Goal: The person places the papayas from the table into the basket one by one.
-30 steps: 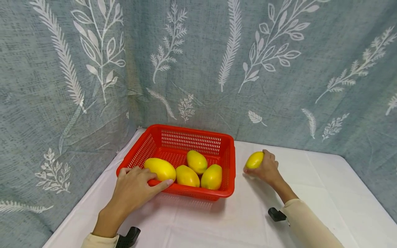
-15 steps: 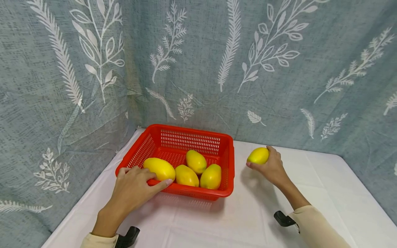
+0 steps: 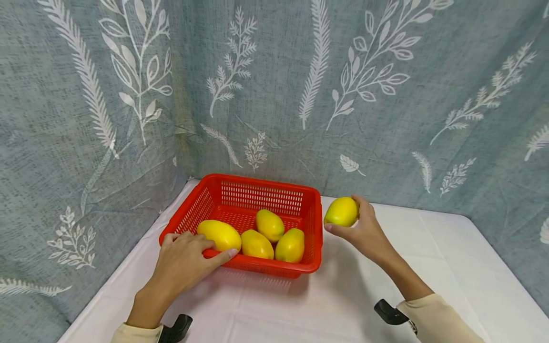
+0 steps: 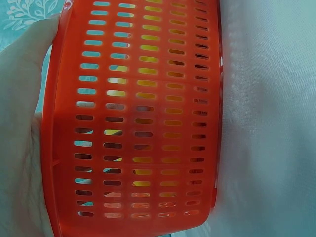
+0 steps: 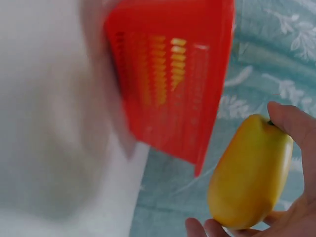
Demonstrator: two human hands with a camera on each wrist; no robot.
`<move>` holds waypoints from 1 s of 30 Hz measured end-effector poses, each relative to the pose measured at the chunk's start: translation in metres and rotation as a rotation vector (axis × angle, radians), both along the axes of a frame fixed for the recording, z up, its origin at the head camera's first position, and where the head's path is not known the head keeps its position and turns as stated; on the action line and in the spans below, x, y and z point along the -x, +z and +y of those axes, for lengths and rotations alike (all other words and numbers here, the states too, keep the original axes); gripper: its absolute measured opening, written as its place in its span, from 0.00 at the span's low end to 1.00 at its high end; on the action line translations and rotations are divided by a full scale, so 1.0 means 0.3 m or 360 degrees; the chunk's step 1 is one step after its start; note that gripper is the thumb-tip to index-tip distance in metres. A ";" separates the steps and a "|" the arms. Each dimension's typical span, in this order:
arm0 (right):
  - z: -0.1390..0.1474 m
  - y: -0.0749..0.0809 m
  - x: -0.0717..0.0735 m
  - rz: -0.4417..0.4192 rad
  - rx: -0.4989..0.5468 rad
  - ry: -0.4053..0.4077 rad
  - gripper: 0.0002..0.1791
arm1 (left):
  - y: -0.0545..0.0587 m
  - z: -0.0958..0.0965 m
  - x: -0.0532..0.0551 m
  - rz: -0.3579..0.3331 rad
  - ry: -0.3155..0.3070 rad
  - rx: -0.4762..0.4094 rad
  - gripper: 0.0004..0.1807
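Observation:
My right hand (image 3: 364,231) holds a yellow mango (image 3: 341,212) between thumb and fingertips, raised over the table just beyond the basket's right rim. In the right wrist view that mango (image 5: 252,173) shows a narrow stem end by one fingertip and a fuller end low down. On the left, my left hand (image 3: 184,259) grips the near rim of a red plastic basket (image 3: 315,233), fingers over the edge and thumb along it. Several more mangoes (image 3: 290,245) lie inside, toward the basket's front. The slotted wall (image 4: 133,118) fills the left wrist view.
A white cloth (image 3: 257,314) covers the table. Behind and to the left hangs a blue-green curtain (image 3: 274,95) with white leaf prints, close to the basket's far side. Black wrist devices (image 3: 389,312) sit under both cuffs.
My right hand has lifted the mango off the table and carried it left, closer to the basket. The left hand stays on the rim, and the basket with its fruit stays in place.

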State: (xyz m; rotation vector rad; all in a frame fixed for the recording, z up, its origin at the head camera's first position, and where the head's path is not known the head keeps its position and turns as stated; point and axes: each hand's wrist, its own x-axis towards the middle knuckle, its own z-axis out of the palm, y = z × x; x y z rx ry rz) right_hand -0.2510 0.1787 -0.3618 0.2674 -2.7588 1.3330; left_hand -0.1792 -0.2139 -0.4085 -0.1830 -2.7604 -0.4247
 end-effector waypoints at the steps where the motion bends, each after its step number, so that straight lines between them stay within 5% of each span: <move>1: -0.009 0.006 -0.004 0.0012 0.0005 0.0024 0.62 | 0.000 0.000 0.000 -0.0001 0.0000 0.0000 0.39; 12: -0.095 0.031 -0.004 0.0022 0.0052 0.0199 0.63 | -0.001 0.002 0.000 0.0004 0.0006 -0.0002 0.38; 30: -0.177 -0.004 0.104 0.0027 0.0025 0.0431 0.59 | -0.002 0.002 0.000 0.0018 0.0009 -0.0013 0.38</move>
